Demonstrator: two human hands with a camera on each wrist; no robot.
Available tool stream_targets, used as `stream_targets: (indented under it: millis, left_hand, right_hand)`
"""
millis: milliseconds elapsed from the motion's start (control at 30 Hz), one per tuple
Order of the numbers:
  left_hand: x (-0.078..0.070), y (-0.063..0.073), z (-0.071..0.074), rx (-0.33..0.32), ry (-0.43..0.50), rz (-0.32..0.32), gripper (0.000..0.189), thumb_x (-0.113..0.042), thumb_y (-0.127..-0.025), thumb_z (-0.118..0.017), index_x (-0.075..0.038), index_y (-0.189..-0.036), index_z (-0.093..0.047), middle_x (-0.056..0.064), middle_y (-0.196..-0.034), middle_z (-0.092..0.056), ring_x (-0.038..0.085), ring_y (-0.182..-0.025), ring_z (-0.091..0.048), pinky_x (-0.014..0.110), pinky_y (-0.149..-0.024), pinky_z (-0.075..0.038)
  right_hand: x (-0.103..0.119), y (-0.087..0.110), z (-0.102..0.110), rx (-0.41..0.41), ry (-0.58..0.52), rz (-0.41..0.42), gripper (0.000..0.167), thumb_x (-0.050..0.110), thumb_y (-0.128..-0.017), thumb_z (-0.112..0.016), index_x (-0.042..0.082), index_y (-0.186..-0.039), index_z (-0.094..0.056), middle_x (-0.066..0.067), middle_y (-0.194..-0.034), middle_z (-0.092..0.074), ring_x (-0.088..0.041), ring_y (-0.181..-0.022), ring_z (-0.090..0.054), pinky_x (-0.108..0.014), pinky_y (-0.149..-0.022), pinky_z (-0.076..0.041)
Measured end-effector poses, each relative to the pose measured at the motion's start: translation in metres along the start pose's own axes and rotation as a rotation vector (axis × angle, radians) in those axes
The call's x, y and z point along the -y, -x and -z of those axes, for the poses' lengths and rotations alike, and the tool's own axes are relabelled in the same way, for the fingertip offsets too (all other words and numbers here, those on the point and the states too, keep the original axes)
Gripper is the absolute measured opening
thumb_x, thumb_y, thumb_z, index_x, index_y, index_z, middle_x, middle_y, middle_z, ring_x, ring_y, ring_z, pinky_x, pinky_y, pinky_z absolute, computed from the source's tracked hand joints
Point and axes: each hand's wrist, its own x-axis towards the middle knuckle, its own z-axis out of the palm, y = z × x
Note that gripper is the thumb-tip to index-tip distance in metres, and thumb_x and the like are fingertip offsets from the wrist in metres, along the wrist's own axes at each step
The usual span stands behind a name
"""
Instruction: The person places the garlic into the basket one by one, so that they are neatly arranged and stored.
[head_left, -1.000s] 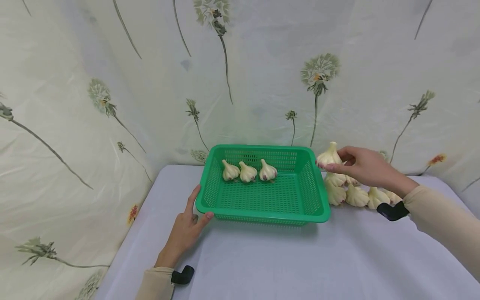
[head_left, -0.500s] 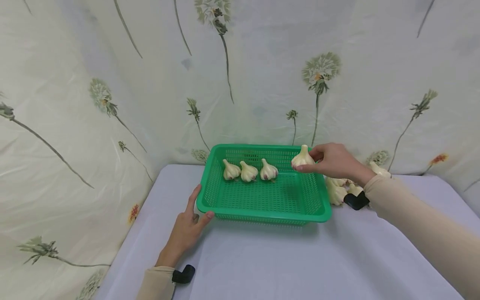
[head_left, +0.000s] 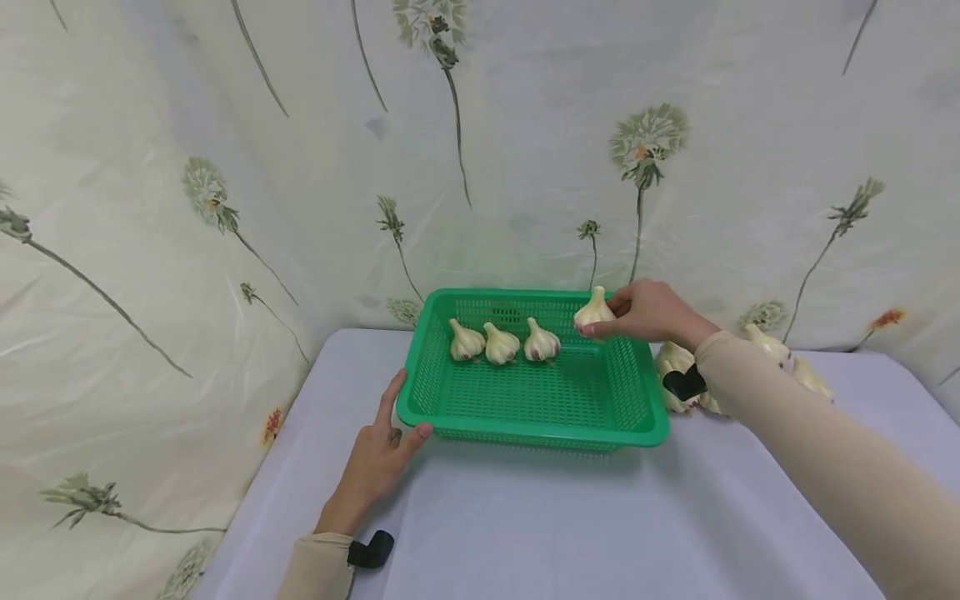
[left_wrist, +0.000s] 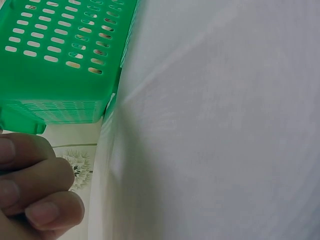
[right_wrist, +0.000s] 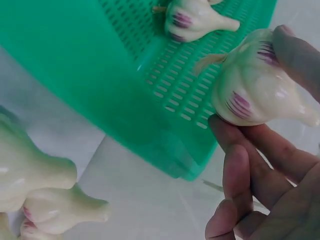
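Note:
A garlic bulb (head_left: 594, 311) with purple streaks is pinched between the thumb and fingers of my right hand (head_left: 651, 312). It hangs over the back right part of a green plastic basket (head_left: 525, 435), stem up in the head view. Close up in the right wrist view, the held bulb (right_wrist: 255, 85) shows its root tuft. Inside the basket, three garlic bulbs (head_left: 501, 343) stand in a row toward the back left. My left hand (head_left: 372, 467) touches the basket's front left corner with thumb and index finger stretched out; its other fingers (left_wrist: 42, 182) bend in the left wrist view.
More garlic bulbs (head_left: 678, 362) lie right of the basket, partly hidden by the right sleeve (head_left: 787, 425). A white cloth (head_left: 525, 525) covers the table. Behind it hangs a curtain (head_left: 525, 167) printed with dandelions.
My right hand has carried the garlic bulb leftward from outside the basket's right rim to over its inside. The left hand keeps its place at the corner.

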Motion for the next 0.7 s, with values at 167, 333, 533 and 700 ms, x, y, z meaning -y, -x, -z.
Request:
stream_targets:
  millis: [167,333,533,700]
  left_hand:
    - [-0.001,0.000,0.001,-0.001,-0.005,0.004,0.087,-0.047,-0.100,-0.069,-0.047,-0.168,-0.014,-0.015,-0.049,-0.031,0.000,-0.046,-0.024,0.023,-0.046,-0.022]
    - [-0.002,0.000,0.001,0.009,-0.001,0.009,0.087,-0.047,-0.101,-0.069,-0.046,-0.169,-0.014,-0.015,-0.049,-0.031,0.000,-0.046,-0.023,0.022,-0.046,-0.022]
    - [-0.003,0.000,0.001,0.011,-0.007,0.012,0.087,-0.046,-0.101,-0.069,-0.046,-0.169,-0.014,-0.015,-0.049,-0.031,0.000,-0.046,-0.023,0.022,-0.046,-0.022]
    - [-0.004,0.001,0.001,0.010,-0.007,0.013,0.087,-0.047,-0.101,-0.069,-0.047,-0.168,-0.014,-0.015,-0.049,-0.030,0.001,-0.047,-0.023,0.023,-0.046,-0.022]
  right_hand:
    - [0.007,-0.005,-0.001,0.021,-0.003,-0.012,0.057,0.058,-0.092,-0.078,0.003,-0.107,-0.081,-0.012,-0.095,-0.079,-0.028,-0.091,-0.071,-0.047,-0.081,-0.057]
    - [0.011,-0.015,-0.007,0.042,0.004,-0.041,0.056,0.056,-0.090,-0.081,0.019,-0.061,-0.051,0.009,-0.059,-0.036,-0.011,-0.061,-0.032,-0.033,-0.061,-0.034]
    - [0.012,-0.023,-0.014,0.104,-0.012,-0.099,0.064,0.051,-0.090,-0.083,0.021,-0.058,-0.037,0.007,-0.059,-0.022,-0.011,-0.059,-0.016,-0.032,-0.057,-0.024]
    - [0.015,-0.029,-0.016,0.141,0.004,-0.174,0.060,0.051,-0.088,-0.085,0.018,-0.059,-0.043,0.007,-0.061,-0.025,-0.013,-0.060,-0.019,-0.032,-0.057,-0.026]
